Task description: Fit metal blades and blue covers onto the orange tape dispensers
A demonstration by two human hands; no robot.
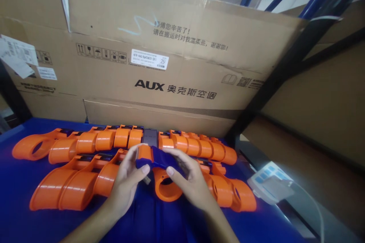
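Observation:
Between both hands, near the middle of the view, is an orange and dark blue plastic tape dispenser (164,158), its round orange ring (169,194) pointing down towards me. My left hand (127,176) grips its left end, thumb on the near side by the orange block. On the right end my right hand (192,177) closes round the blue part, thumb just above the ring. A small metallic-looking piece (147,180) shows below my left thumb; I cannot make out what it belongs to. The fingertips behind the dispenser are partly hidden.
Rows of similar orange dispensers (76,190) lie left and right on the blue surface (17,186). A dark grey block (150,137) stands between the back rows. Behind rises a large cardboard box (182,64). At right are a white device with a cable (269,182) and a dark post (256,95).

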